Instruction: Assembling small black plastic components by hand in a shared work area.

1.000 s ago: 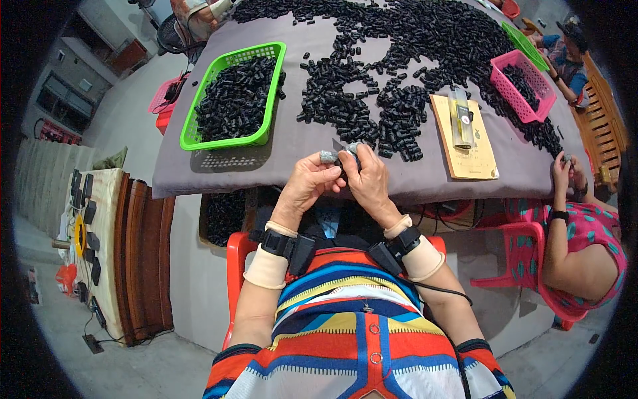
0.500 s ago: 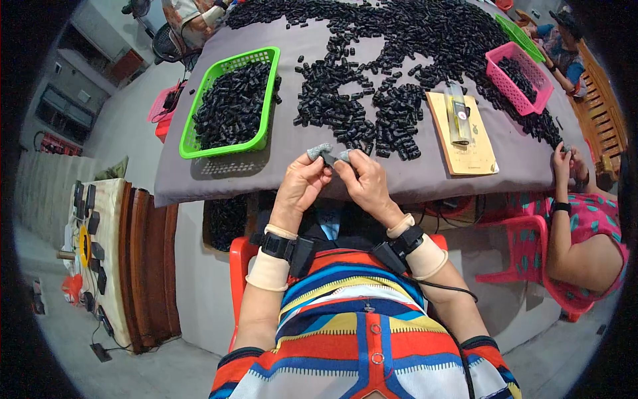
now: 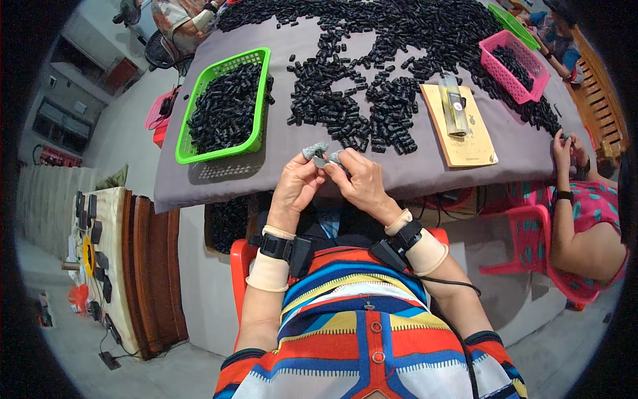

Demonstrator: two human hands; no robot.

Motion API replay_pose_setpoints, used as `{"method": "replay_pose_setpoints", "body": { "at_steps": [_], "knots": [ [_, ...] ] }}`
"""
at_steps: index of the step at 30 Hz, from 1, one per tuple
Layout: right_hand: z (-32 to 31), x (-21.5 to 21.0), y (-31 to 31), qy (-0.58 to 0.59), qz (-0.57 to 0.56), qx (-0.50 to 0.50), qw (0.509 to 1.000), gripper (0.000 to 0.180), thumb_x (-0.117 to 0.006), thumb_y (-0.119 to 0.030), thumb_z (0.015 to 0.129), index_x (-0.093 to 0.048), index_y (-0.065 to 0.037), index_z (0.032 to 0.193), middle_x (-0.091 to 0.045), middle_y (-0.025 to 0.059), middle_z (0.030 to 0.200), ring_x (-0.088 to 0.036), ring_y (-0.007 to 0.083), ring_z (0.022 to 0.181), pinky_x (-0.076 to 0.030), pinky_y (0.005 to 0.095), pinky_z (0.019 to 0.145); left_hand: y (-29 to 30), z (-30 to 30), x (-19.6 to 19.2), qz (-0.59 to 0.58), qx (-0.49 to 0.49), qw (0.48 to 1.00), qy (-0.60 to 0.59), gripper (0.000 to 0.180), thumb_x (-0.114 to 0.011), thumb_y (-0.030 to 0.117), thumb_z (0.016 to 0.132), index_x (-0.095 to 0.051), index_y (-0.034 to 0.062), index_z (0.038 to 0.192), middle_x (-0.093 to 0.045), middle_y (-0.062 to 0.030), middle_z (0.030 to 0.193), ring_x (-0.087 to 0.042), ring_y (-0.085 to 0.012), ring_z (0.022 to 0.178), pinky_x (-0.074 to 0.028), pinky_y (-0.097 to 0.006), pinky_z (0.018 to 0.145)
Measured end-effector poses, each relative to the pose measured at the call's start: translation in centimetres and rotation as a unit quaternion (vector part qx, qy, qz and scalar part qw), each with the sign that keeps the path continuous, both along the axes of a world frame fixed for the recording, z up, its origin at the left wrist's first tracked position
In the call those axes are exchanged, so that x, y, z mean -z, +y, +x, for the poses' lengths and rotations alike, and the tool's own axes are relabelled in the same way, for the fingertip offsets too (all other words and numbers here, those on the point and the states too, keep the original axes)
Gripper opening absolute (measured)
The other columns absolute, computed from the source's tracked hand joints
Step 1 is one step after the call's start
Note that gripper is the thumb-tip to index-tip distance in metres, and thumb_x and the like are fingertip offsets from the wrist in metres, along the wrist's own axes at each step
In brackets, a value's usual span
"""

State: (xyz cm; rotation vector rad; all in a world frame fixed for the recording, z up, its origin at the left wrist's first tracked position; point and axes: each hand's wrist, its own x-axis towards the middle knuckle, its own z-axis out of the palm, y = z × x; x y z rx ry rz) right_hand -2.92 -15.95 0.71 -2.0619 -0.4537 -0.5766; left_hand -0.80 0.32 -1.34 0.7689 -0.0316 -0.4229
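Observation:
Just over the table's near edge, my left hand (image 3: pixel 296 186) and my right hand (image 3: pixel 364 185) meet, fingertips almost touching. Grey fabric covers (image 3: pixel 315 149) wrap some fingertips. In my left hand's pinch is a small black plastic piece (image 3: pixel 321 155), mostly hidden by the fingers. My right thumb and fingers close on a small flat grey strip (image 3: pixel 319 162) that reaches against the black piece; its kind is unclear. Beyond my hands lies a spread of loose black pieces (image 3: pixel 392 113). A green basket (image 3: pixel 258 126) heaped with similar pieces stands to the left.
To the right, a yellow pad (image 3: pixel 475 149) carries a clear plastic case (image 3: pixel 456 120). A pink basket (image 3: pixel 531 92) holds more black pieces. A person in pink dotted clothing (image 3: pixel 595 219) sits at the right, hands at the table. Others sit at the far corners.
My hands have drawn slightly closer together, and the grey strip now sits nearer the left fingertips. The view has shifted a little.

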Motion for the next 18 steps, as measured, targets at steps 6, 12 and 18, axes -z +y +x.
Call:
{"method": "replay_pose_setpoints", "body": {
  "at_steps": [6,12,18],
  "knots": [
    [-0.06,0.05,0.07,0.008,0.007,-0.001,1.000,0.020,-0.060,-0.023,0.080,-0.053,-0.006,0.073,-0.052,0.0099,0.068,-0.055,0.0304,0.056,-0.040,0.0398,0.047,-0.20,-0.17,-0.42,0.027,-0.014,0.999,0.018,0.021,-0.054,0.004,0.085,-0.058,0.0040,0.106,-0.061,-0.0033,0.088,-0.054,-0.0100,0.069,-0.044,-0.022,0.059],
    [0.13,0.35,0.10,0.000,0.005,-0.003,1.000,0.020,-0.059,-0.023,0.081,-0.053,-0.006,0.072,-0.053,0.0106,0.066,-0.055,0.0317,0.056,-0.041,0.0408,0.047,-0.15,-0.05,-0.36,0.038,-0.013,0.999,0.013,0.022,-0.053,0.002,0.085,-0.058,0.0045,0.107,-0.061,-0.0034,0.088,-0.054,-0.0096,0.069,-0.044,-0.022,0.059],
    [0.05,-0.04,0.05,0.012,-0.009,-0.009,1.000,0.021,-0.059,-0.023,0.081,-0.053,-0.006,0.071,-0.054,0.0110,0.064,-0.055,0.0318,0.057,-0.041,0.0411,0.047,-0.01,-0.02,-0.05,0.028,-0.010,0.999,0.019,0.024,-0.053,0.001,0.084,-0.058,0.0039,0.107,-0.061,-0.0037,0.088,-0.054,-0.0098,0.069,-0.044,-0.023,0.060]
  ]
}}
